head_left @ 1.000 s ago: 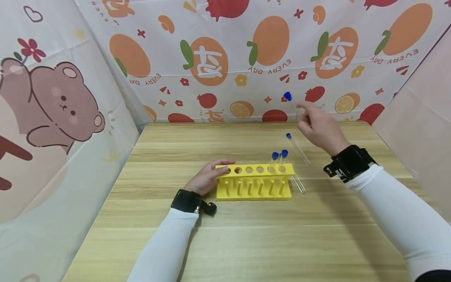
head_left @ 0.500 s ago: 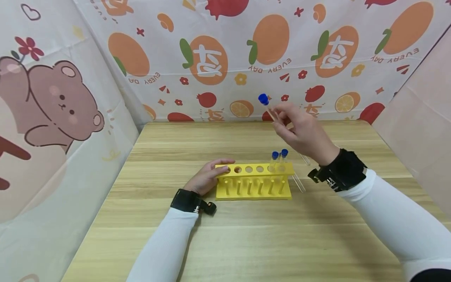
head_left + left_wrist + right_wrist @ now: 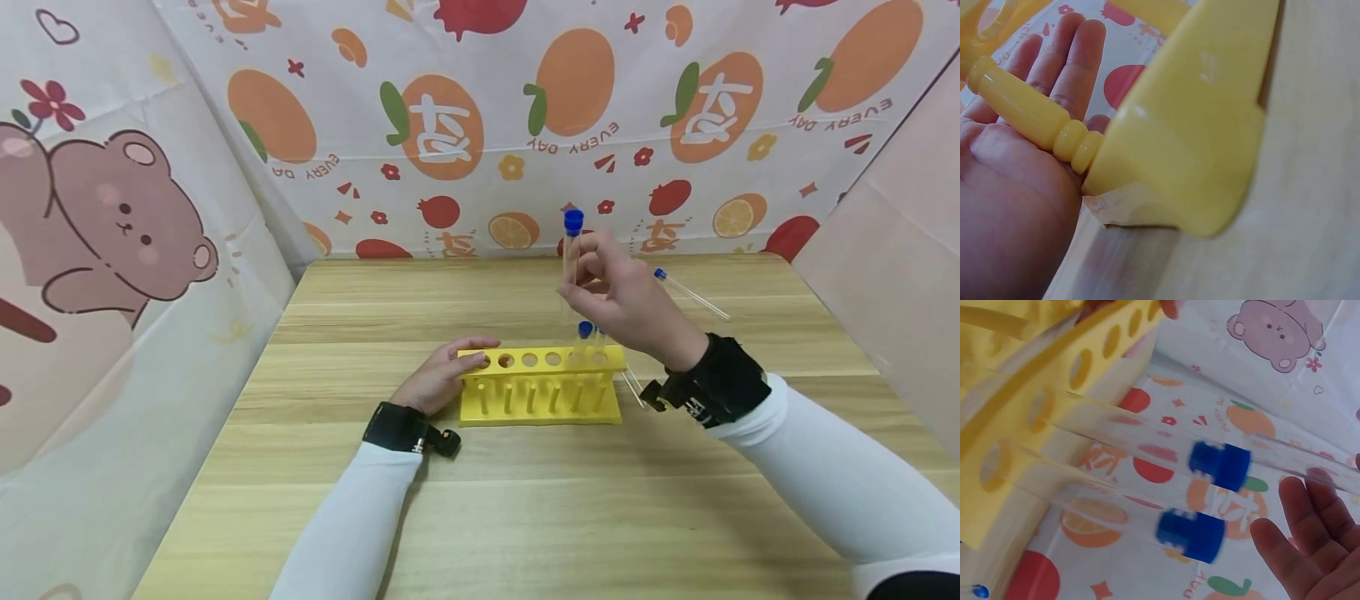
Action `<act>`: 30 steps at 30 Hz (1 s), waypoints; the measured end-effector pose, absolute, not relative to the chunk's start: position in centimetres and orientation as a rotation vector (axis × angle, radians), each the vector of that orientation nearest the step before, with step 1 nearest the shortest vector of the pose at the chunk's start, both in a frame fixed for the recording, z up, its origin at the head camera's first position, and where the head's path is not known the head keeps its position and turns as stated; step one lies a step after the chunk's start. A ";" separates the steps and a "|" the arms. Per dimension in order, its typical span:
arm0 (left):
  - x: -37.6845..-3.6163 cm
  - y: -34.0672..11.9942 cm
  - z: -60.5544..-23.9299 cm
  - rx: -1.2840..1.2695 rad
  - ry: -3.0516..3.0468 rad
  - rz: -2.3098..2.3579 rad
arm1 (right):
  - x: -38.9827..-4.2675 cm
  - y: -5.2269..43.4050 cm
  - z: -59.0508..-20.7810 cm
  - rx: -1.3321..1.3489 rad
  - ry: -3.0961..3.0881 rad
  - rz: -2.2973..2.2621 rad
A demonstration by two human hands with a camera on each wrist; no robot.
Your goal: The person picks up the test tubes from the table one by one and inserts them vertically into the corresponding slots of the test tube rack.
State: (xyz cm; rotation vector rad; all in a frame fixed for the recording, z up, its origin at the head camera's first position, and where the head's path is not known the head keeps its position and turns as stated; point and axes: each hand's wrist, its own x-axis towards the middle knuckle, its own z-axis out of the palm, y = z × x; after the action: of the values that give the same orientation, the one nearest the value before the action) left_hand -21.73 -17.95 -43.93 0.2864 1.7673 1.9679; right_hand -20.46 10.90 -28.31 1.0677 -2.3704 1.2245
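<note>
My right hand (image 3: 617,292) pinches a clear test tube (image 3: 569,265) with a blue cap. The tube stands nearly upright above and behind the yellow test tube rack (image 3: 542,420). In the right wrist view the fingers (image 3: 1300,506) lie along this tube, with its cap end hidden behind another cap. Two more capped tubes sit in the rack's right-hand holes, their blue caps (image 3: 1194,535) sticking out. My left hand (image 3: 437,379) holds the rack's left end, thumb over the top plate. In the left wrist view its other fingers stretch out behind a yellow post (image 3: 1025,109).
One blue-capped tube (image 3: 693,295) lies on the wooden table (image 3: 525,517) at the back right. The clear end of another tube (image 3: 634,388) shows beside the rack's right side. A fruit-print cloth (image 3: 510,108) hangs behind the table.
My right hand has moved left and toward the rack with the tube, which has turned from tilted to nearly upright. My left hand and the rack have stayed in place.
</note>
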 end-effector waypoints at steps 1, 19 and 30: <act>-21.7 -18.0 -43.9 0.285 1.766 1.971 | -20.4 10.9 -28.5 1.057 -2.394 1.228; -21.8 -18.0 -43.9 0.279 1.767 1.970 | -21.2 10.8 -31.0 1.048 -2.614 1.276; -21.7 -17.9 -43.8 0.278 1.777 1.965 | -21.4 10.9 -31.6 1.027 -2.689 1.248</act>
State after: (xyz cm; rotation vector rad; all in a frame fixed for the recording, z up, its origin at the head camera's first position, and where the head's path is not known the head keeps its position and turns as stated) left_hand -21.66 -17.94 -43.84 0.2780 1.7771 1.9645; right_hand -21.42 10.90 -31.62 1.0266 -2.6894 1.2483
